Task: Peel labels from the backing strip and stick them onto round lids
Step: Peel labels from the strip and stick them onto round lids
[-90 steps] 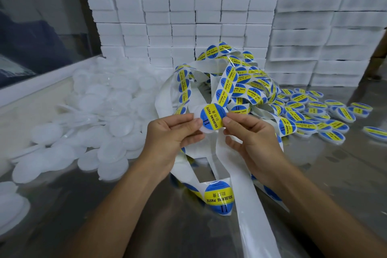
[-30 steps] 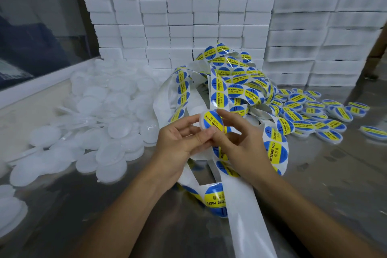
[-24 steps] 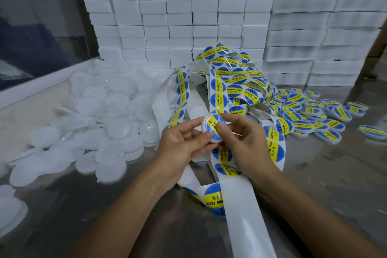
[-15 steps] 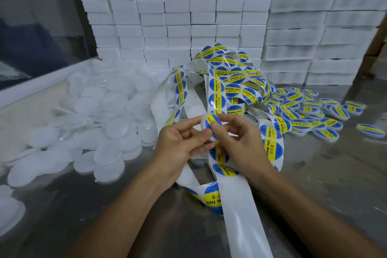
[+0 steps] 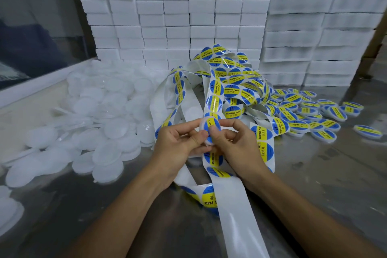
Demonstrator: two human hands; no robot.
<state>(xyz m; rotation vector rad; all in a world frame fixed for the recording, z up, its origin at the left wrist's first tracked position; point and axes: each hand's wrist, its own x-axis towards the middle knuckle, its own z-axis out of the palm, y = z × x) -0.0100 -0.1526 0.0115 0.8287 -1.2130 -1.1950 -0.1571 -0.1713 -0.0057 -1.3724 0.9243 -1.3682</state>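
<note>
Both hands meet at the centre over a round translucent lid (image 5: 210,130) that carries a blue and yellow label. My left hand (image 5: 178,146) grips the lid's left rim with thumb and fingers. My right hand (image 5: 234,144) holds its right side, thumb pressed on the label face. A white backing strip (image 5: 234,201) with more blue and yellow labels runs under the hands and piles in a tangle (image 5: 236,81) behind them.
A heap of plain white lids (image 5: 94,119) lies to the left on the shiny metal table (image 5: 324,184). Several labelled lids (image 5: 310,115) are spread at the right. Stacked white boxes (image 5: 188,16) form a wall at the back.
Three seconds ago the lid was held flat between both hands; since then it has been turned and tilted, and the right thumb has moved onto the label. The hands stay in the same spot.
</note>
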